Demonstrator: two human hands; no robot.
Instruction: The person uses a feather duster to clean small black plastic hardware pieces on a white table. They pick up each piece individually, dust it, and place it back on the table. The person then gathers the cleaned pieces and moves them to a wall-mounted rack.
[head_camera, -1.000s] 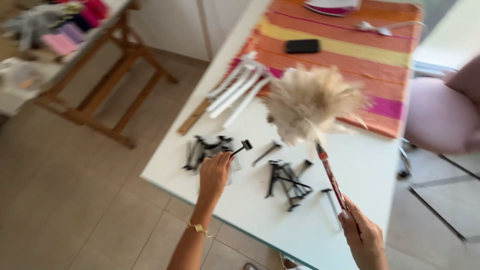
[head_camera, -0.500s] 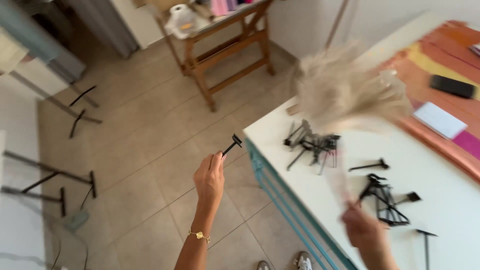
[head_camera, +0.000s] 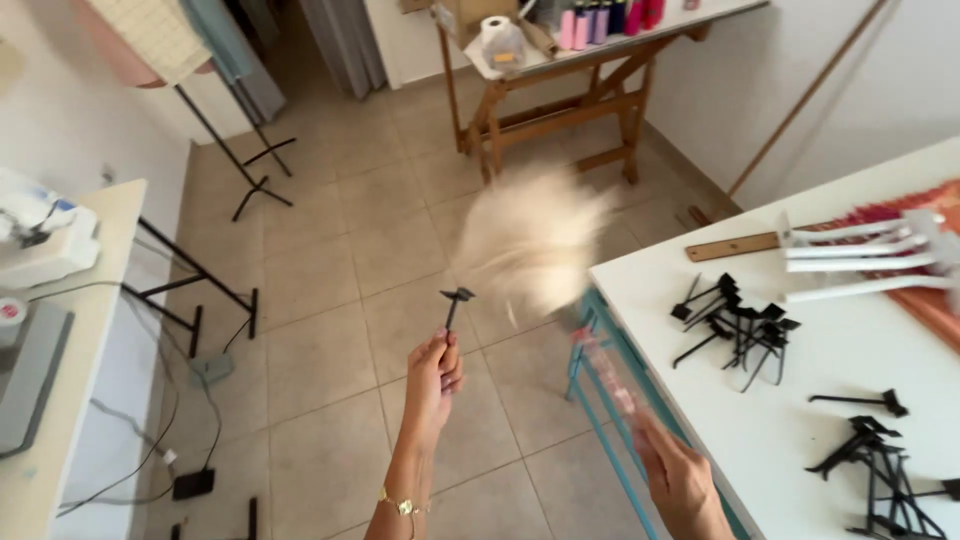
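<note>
One white table carries two heaps of black hooks – exact count unclear. One feather duster, blurred, its long axis slanting up-left from the right hand, fingers wrapped around the handle. Left hand pinches one black hook upright over the floor – flat end uppermost.
</note>
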